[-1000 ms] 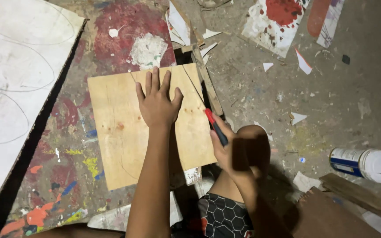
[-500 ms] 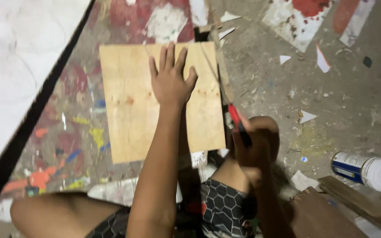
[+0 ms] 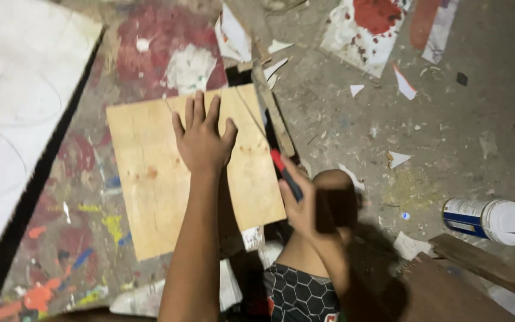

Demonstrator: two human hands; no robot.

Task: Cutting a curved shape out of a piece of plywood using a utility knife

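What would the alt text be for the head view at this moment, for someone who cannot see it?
A person's left hand presses flat on a plywood sheet lying on a paint-spattered floor, while the right hand grips a red-and-blue-handled cutting tool at the sheet's right edge. A white bottle lies on its side to the right.

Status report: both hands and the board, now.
Left hand flat on plywood board, fingers spread. Right hand gripping red-handled saw at board's right edge. Wood strip beside the cut line; white jar lying off to the right.
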